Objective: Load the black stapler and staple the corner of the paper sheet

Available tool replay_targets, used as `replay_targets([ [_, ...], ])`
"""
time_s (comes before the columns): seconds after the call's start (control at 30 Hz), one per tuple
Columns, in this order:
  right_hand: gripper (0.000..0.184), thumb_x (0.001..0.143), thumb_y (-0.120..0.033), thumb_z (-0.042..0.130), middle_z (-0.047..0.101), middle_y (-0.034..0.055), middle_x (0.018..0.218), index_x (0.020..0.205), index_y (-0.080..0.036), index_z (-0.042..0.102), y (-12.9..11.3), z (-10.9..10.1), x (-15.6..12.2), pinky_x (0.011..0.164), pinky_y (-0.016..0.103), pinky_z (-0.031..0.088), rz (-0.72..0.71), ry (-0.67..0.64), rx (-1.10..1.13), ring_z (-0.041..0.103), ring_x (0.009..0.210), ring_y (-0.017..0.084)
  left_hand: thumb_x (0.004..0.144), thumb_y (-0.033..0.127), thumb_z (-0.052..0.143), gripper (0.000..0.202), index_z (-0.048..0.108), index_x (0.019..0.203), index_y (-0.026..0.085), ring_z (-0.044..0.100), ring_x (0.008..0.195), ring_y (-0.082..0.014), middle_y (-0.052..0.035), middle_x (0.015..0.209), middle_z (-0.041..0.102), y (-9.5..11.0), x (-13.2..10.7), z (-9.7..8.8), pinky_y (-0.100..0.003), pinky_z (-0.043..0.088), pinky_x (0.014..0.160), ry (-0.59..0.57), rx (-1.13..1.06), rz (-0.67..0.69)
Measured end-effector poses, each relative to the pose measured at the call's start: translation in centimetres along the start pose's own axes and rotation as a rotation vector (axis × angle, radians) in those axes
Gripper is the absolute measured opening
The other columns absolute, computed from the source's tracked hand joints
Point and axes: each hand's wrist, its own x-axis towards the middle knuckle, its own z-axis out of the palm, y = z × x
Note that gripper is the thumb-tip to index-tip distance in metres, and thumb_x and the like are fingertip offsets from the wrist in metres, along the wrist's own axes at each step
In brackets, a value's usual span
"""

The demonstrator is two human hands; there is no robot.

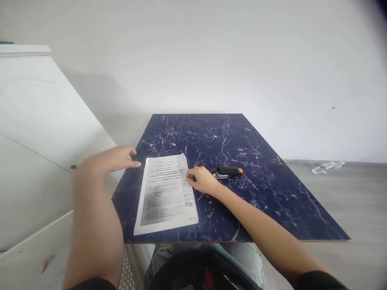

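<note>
A printed stack of white paper [167, 193] lies on a dark blue marbled table [256, 189], near its front left. My left hand [113, 159] hovers by the sheet's top left corner, fingers curled together and fingertips close to the paper edge, holding nothing I can make out. My right hand [201, 179] rests at the paper's right edge, fingers bent and pinching or pressing that edge. Just right of this hand lies a black stapler [229, 172] with an orange tip.
A small pale scrap [173, 144] lies on the table behind the paper. A white cabinet [36, 133] stands at the left. A clear plastic bottle [326, 166] lies on the grey floor at the right. A white wall is behind.
</note>
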Motion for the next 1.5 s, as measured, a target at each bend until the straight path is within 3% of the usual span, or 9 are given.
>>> replay_targets([
  [0.23, 0.006, 0.084, -0.014, 0.066, 0.069, 0.0009, 0.078, 0.082, -0.019, 0.069, -0.6, 0.6, 0.0, 0.072, 0.024, 0.043, -0.029, -0.067, 0.011, 0.061, 0.073, 0.014, 0.073, 0.058, 0.072, 0.053, 0.069, 0.118, 0.030, 0.067, 0.095, -0.0291, -0.0048, 0.107, 0.073, 8.8, -3.6, -0.7, -0.033, 0.046, 0.077, -0.070, -0.037, 0.223],
  [0.33, 0.009, 0.084, -0.011, 0.063, 0.068, 0.0004, 0.078, 0.083, -0.019, 0.068, -0.7, 0.9, 0.1, 0.071, 0.023, 0.042, -0.047, -0.061, 0.012, 0.060, 0.072, 0.014, 0.069, 0.041, 0.080, 0.033, 0.071, 0.095, 0.023, 0.065, 0.080, -0.0265, -0.0050, 0.084, 0.070, 12.5, -3.1, 1.0, -0.030, 0.041, 0.069, 0.139, -0.207, 0.300],
  [0.53, 0.009, 0.084, -0.014, 0.064, 0.065, -0.0014, 0.069, 0.083, -0.019, 0.070, -1.5, -1.5, -0.4, 0.066, 0.023, 0.041, -0.113, -0.073, 0.062, 0.055, 0.061, 0.011, 0.094, 0.027, 0.051, 0.012, 0.062, 0.095, 0.021, 0.058, 0.070, -0.0220, -0.0056, 0.073, 0.061, 17.2, 0.0, 6.6, -0.031, 0.035, 0.068, 0.523, -0.353, 0.420],
  [0.73, 0.025, 0.087, -0.045, 0.068, 0.063, -0.0007, 0.066, 0.083, -0.021, 0.072, 1.3, -11.5, -3.0, 0.054, 0.026, 0.040, -0.102, -0.128, 0.257, 0.047, 0.052, 0.011, 0.095, 0.021, 0.043, 0.016, 0.059, 0.099, 0.022, 0.059, 0.070, -0.0217, -0.0074, 0.083, 0.065, 16.3, 4.3, 16.2, -0.032, 0.032, 0.064, 0.504, -0.182, 0.442],
  [0.9, 0.039, 0.072, -0.053, 0.079, 0.071, 0.0090, 0.097, 0.097, -0.022, 0.073, 6.1, -17.7, -5.9, 0.069, 0.032, 0.049, 0.116, -0.054, 0.189, 0.060, 0.077, 0.019, 0.096, 0.022, 0.044, 0.016, 0.058, 0.102, 0.023, 0.060, 0.069, -0.0215, -0.0060, 0.083, 0.066, 15.6, 5.3, 18.8, -0.032, 0.031, 0.063, 0.443, -0.138, 0.512],
  [1.0, 0.052, 0.063, -0.045, 0.086, 0.069, 0.0103, 0.116, 0.110, -0.025, 0.074, 7.6, -17.8, -6.2, 0.077, 0.033, 0.051, 0.168, -0.242, 0.140, 0.064, 0.093, 0.024, 0.095, 0.022, 0.045, 0.015, 0.059, 0.100, 0.024, 0.060, 0.069, -0.0211, -0.0052, 0.081, 0.066, 15.6, 5.6, 18.7, -0.031, 0.032, 0.063, 0.421, -0.150, 0.544],
  [1.13, 0.029, 0.070, -0.035, 0.078, 0.075, 0.0045, 0.097, 0.097, -0.025, 0.078, 8.0, -16.2, -5.4, 0.074, 0.031, 0.050, 0.177, -0.401, 0.121, 0.067, 0.084, 0.022, 0.093, 0.022, 0.048, 0.015, 0.062, 0.100, 0.024, 0.059, 0.067, -0.0204, -0.0052, 0.080, 0.066, 15.6, 5.9, 18.7, -0.032, 0.033, 0.063, 0.396, -0.180, 0.595],
  [1.33, 0.020, 0.075, -0.034, 0.074, 0.075, 0.0029, 0.082, 0.089, -0.021, 0.079, 7.4, -15.8, -4.7, 0.069, 0.030, 0.047, 0.132, -0.349, 0.091, 0.066, 0.073, 0.021, 0.091, 0.031, 0.055, 0.013, 0.065, 0.089, 0.022, 0.055, 0.064, -0.0158, -0.0005, 0.070, 0.061, 14.6, 6.7, 17.8, -0.029, 0.041, 0.066, 0.217, -0.606, 0.698],
  [1.5, 0.033, 0.083, -0.033, 0.068, 0.076, 0.0050, 0.100, 0.113, -0.022, 0.074, 7.3, -12.4, -2.8, 0.079, 0.033, 0.048, 0.120, -0.039, 0.047, 0.067, 0.085, 0.023, 0.088, 0.040, 0.062, 0.020, 0.065, 0.091, 0.020, 0.056, 0.070, -0.0155, -0.0025, 0.079, 0.061, 13.7, 8.0, 17.3, -0.028, 0.046, 0.062, 0.114, -1.014, 0.623],
])
